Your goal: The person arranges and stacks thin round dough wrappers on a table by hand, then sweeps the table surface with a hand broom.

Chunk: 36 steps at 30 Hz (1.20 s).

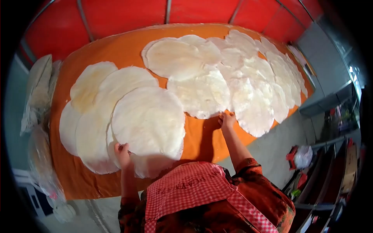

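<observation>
Many thin, round, pale sheets lie overlapping on an orange cloth (202, 134). At the front left edge of the large round sheet (149, 116), my left hand (122, 154) has its fingers closed at the rim; whether it pinches this sheet or the one beneath is hard to tell. My right hand (227, 120) is closed at the lower edge of a middle sheet (200, 93), its fingertips pinching the rim. More sheets (254, 116) overlap to the right of that hand.
Red panels (128, 17) stand behind the table. Clear plastic bags (40, 155) hang along the left edge. A shelf rack (324, 174) with items stands at the right, near a red object with a plastic bag (303, 157).
</observation>
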{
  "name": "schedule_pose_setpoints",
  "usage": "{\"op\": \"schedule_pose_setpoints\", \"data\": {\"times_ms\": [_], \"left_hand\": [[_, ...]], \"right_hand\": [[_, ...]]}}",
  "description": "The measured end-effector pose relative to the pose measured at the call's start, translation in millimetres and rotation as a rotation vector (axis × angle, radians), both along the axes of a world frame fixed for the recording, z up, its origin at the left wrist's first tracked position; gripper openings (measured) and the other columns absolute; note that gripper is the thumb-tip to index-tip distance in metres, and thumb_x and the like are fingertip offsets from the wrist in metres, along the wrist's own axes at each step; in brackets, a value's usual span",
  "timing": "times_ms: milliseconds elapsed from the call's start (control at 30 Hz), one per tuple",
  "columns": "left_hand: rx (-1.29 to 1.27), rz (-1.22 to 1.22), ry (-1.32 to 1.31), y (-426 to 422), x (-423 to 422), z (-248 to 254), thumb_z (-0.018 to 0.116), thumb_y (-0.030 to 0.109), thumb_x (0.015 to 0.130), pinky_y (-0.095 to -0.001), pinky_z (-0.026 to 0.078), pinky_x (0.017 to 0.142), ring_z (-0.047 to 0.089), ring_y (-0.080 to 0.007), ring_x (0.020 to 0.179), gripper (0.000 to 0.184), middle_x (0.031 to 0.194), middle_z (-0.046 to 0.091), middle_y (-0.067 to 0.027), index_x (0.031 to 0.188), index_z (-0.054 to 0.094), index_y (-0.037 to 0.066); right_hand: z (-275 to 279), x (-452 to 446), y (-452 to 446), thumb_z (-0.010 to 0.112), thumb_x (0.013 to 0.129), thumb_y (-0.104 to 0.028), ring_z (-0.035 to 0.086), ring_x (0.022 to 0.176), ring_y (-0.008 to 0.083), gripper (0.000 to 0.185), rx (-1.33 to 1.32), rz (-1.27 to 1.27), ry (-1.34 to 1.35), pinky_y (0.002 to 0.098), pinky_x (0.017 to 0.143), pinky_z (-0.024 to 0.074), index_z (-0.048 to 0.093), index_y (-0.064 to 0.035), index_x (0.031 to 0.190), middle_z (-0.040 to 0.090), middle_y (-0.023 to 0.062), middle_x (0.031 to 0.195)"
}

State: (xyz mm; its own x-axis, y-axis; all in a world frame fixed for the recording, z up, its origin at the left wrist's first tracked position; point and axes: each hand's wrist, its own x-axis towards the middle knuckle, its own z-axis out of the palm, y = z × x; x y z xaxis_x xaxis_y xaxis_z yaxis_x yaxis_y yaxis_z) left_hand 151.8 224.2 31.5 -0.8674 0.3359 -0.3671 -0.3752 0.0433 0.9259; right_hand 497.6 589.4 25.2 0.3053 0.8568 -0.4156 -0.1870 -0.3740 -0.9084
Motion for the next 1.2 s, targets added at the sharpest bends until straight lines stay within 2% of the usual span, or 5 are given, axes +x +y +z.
{"op": "schedule_pose_setpoints", "data": {"times_ms": [167, 333, 433, 667, 1200], "left_hand": [[-0.124, -0.024, 0.197, 0, -3, -11, 0.066, 0.006, 0.081, -0.0266, 0.043, 0.062, 0.049, -0.0121, 0.077, 0.036, 0.096, 0.052, -0.0041, 0.113, 0.048, 0.006], [-0.279, 0.118, 0.782, 4, 11, 21, 0.066, 0.001, 0.082, -0.0316, 0.044, 0.079, 0.050, -0.0183, 0.087, 0.048, 0.113, 0.050, -0.0081, 0.124, 0.044, 0.006], [-0.142, -0.050, 0.725, 1, 17, 42, 0.063, 0.007, 0.087, -0.0345, 0.045, 0.083, 0.052, -0.0214, 0.095, 0.049, 0.121, 0.048, -0.0092, 0.131, 0.041, 0.008], [0.642, -0.441, -0.328, 53, 70, 89, 0.044, 0.055, 0.095, -0.0497, 0.041, 0.100, 0.046, -0.0368, 0.123, 0.065, 0.137, 0.043, -0.0111, 0.144, 0.028, 0.015], [0.946, -0.334, -0.589, 63, 81, 43, 0.037, 0.050, 0.099, -0.0419, 0.036, 0.106, 0.045, -0.0251, 0.126, 0.058, 0.138, 0.048, -0.0077, 0.140, 0.039, 0.009]], "right_hand": [[-6, 1, 32, 0.068, 0.084, -0.013, 0.053, 0.056, 0.0176, 0.019, -0.309, 0.231, 0.305, 0.0297, 0.041, 0.0358, 0.052, -0.0108, 0.093, 0.051, 0.0063, 0.068], [65, -12, 91, 0.057, 0.074, -0.002, 0.046, 0.045, 0.0134, 0.006, 0.388, 0.347, 0.045, 0.0270, 0.039, 0.0325, 0.059, -0.0046, 0.079, 0.052, 0.0031, 0.062], [182, -43, 79, 0.057, 0.078, 0.001, 0.056, 0.079, 0.0122, 0.026, 0.747, 0.559, -0.312, 0.0262, 0.069, 0.0455, 0.060, 0.0058, 0.103, 0.062, 0.0043, 0.086], [260, -119, -94, 0.061, 0.065, 0.000, 0.064, 0.080, 0.0318, 0.046, 1.518, 1.172, -0.813, 0.0418, 0.068, 0.0536, 0.063, -0.0105, 0.110, 0.066, 0.0116, 0.089], [122, -139, -176, 0.061, 0.084, -0.055, 0.033, 0.135, 0.0399, 0.086, 0.709, 1.697, -0.765, 0.0411, 0.111, 0.0320, 0.034, 0.0013, 0.143, 0.038, 0.0238, 0.144]]}}
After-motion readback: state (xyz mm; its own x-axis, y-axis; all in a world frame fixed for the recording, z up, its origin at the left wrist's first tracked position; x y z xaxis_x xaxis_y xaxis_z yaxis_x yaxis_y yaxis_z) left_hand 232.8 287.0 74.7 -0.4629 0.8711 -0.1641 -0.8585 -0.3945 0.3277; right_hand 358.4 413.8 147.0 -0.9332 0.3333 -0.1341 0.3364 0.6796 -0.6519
